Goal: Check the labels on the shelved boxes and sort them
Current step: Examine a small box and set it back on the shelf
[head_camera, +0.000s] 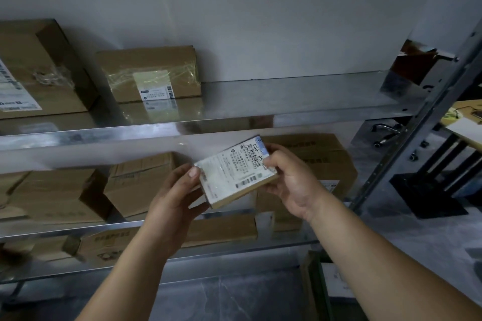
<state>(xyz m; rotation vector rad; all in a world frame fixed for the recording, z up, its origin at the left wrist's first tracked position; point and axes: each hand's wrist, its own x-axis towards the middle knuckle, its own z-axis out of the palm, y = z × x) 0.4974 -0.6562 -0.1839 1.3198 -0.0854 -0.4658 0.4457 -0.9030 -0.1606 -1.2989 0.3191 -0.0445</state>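
A small flat cardboard box point(236, 173) with a white barcode label facing up is held in front of the middle shelf. My left hand point(177, 198) grips its near left corner, thumb on top. My right hand point(292, 185) grips its right end. On the top metal shelf point(300, 101) stand a large labelled box point(39, 70) at the far left and a taped labelled box point(151, 73) beside it. Several brown boxes point(140, 182) sit on the middle shelf, including a big one point(326, 159) behind my right hand.
More cardboard boxes point(104, 245) lie on the lower shelf. A slanted metal upright point(422, 128) bounds the rack on the right. Beyond it are a chair base point(386, 133), a black stand point(430, 190) and a table edge point(464, 122). A box point(320, 286) stands on the grey floor.
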